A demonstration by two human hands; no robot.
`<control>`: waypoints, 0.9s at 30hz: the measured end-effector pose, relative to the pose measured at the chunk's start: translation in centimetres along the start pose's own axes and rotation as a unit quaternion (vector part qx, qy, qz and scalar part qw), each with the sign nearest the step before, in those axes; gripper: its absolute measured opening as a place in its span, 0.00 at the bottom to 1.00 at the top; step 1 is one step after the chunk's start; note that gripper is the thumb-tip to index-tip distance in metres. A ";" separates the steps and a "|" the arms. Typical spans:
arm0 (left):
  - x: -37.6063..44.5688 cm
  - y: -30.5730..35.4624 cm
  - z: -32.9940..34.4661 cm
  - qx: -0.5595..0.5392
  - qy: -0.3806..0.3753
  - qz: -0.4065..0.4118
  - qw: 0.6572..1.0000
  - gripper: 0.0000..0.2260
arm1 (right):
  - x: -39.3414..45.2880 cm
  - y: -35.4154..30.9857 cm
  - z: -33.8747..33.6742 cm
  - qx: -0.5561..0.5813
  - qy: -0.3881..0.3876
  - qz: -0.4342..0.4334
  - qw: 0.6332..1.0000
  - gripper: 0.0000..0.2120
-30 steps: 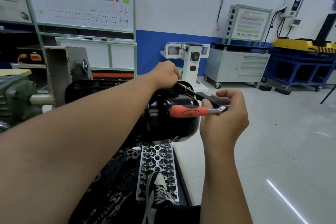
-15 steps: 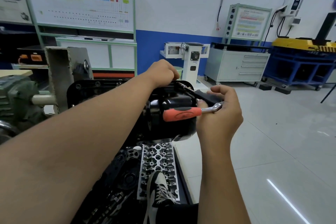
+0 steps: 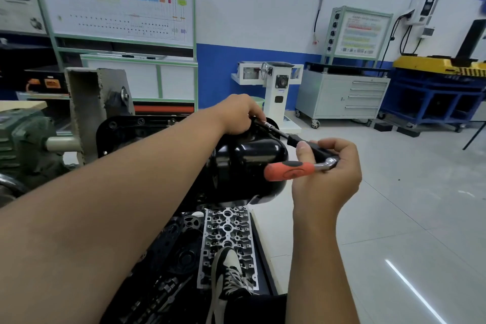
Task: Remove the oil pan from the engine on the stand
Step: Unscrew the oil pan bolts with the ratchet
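Here, left hand [image 3: 238,113] grip grasping extension bar [image 3: 276,129] atop black oil pan [image 3: 249,163]; right hand [image 3: 328,173] grip grasping orange-handled ratchet [image 3: 292,170]

Right hand [image 3: 327,166] around ratchet [image 3: 290,171]

Both forearms are bare, with no sleeves, gloves, watch or rings visible on the left hand [image 3: 238,113] or right hand [image 3: 327,173]. One foot wears a black-and-cream lace-up canvas sneaker [image 3: 228,275] below dark trousers [image 3: 252,309].

Head-worn view, forward-down, close
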State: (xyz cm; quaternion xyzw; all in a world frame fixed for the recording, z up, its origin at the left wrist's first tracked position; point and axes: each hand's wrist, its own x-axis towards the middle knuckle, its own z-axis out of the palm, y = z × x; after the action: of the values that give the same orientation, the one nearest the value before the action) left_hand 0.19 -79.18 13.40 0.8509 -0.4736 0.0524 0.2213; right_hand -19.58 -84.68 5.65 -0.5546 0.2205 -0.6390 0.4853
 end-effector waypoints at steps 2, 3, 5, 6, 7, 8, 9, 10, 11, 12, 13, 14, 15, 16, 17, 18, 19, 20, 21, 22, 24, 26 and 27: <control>0.2 -0.2 0.1 0.035 -0.007 0.019 0.999 0.21 | 0.2 0.3 -0.5 0.024 0.012 0.021 0.999 0.19; 0.3 -0.3 0.1 0.045 -0.008 0.023 0.999 0.20 | 0.4 0.5 -0.8 0.033 0.017 0.031 0.999 0.19; 0.6 -0.5 0.2 0.061 -0.008 0.031 0.998 0.18 | 0.5 0.7 -1.2 0.063 0.034 0.055 0.996 0.18; 0.8 -0.7 0.1 0.071 -0.009 0.038 0.997 0.16 | 0.5 0.8 -1.4 0.079 0.045 0.069 0.993 0.17; 0.9 -0.7 0.1 0.082 -0.011 0.044 0.996 0.14 | 0.6 0.9 -1.5 0.095 0.053 0.081 0.991 0.17; 1.1 -0.8 0.0 0.095 -0.013 0.050 0.994 0.13 | 0.6 1.0 -1.6 0.110 0.059 0.092 0.988 0.16; 1.1 -0.7 0.0 0.110 -0.014 0.053 0.992 0.12 | 0.6 1.1 -1.7 0.125 0.064 0.102 0.985 0.15; 1.1 -0.6 -0.1 0.126 -0.012 0.053 0.990 0.12 | 0.6 1.1 -1.8 0.138 0.066 0.112 0.982 0.15; 1.1 -0.5 -0.2 0.142 -0.008 0.053 0.988 0.11 | 0.6 1.0 -1.8 0.147 0.067 0.122 0.979 0.14; 1.1 -0.4 -0.2 0.153 -0.005 0.055 0.987 0.10 | 0.6 0.9 -1.8 0.152 0.068 0.129 0.978 0.13; 1.0 -0.3 -0.2 0.160 -0.001 0.058 0.985 0.09 | 0.7 0.9 -1.8 0.157 0.068 0.136 0.976 0.13; 1.1 -0.4 -0.2 0.162 0.002 0.062 0.985 0.08 | 0.7 0.9 -1.9 0.163 0.067 0.142 0.974 0.13; 1.1 -0.4 -0.2 0.163 0.005 0.064 0.985 0.08 | 0.7 1.0 -1.9 0.169 0.067 0.148 0.972 0.14; 1.1 -0.5 -0.2 0.164 0.007 0.067 0.984 0.08 | 0.8 1.1 -1.9 0.174 0.066 0.152 0.971 0.14; 1.1 -0.6 -0.2 0.164 0.005 0.069 0.984 0.08 | 0.8 1.1 -2.0 0.177 0.067 0.157 0.969 0.14; 1.1 -0.6 -0.3 0.162 -0.002 0.071 0.984 0.09 | 0.8 1.2 -2.0 0.181 0.067 0.164 0.968 0.14; 1.0 -0.6 -0.4 0.160 -0.015 0.075 0.984 0.09 | 0.9 1.2 -2.1 0.185 0.068 0.172 0.965 0.14; 0.9 -0.7 -0.6 0.158 -0.031 0.081 0.984 0.11 | 1.0 1.2 -2.1 0.192 0.068 0.183 0.962 0.14; 0.8 -0.7 -0.7 0.158 -0.046 0.087 0.982 0.12 | 1.0 1.2 -2.1 0.201 0.067 0.199 0.957 0.13; 0.7 -0.7 -0.8 0.161 -0.054 0.094 0.981 0.14 | 1.0 1.1 -2.1 0.211 0.065 0.218 0.951 0.13; 0.6 -0.7 -0.8 0.180 -0.050 0.105 0.977 0.15 | 0.9 1.0 -2.1 0.226 0.058 0.257 0.938 0.14; 0.6 -0.6 -0.9 0.232 -0.034 0.120 0.965 0.16 | 0.8 0.8 -2.1 0.234 0.055 0.282 0.929 0.14; 0.6 -0.5 -0.9 0.264 -0.027 0.132 0.955 0.16 | 0.8 0.8 -2.1 0.236 0.055 0.289 0.926 0.14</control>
State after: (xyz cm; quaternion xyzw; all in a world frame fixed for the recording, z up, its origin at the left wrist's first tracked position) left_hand 1.06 -78.98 14.24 0.8097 -0.5570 0.1818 -0.0327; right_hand -21.16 -86.23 4.77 -0.3006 0.2399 -0.5342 0.7528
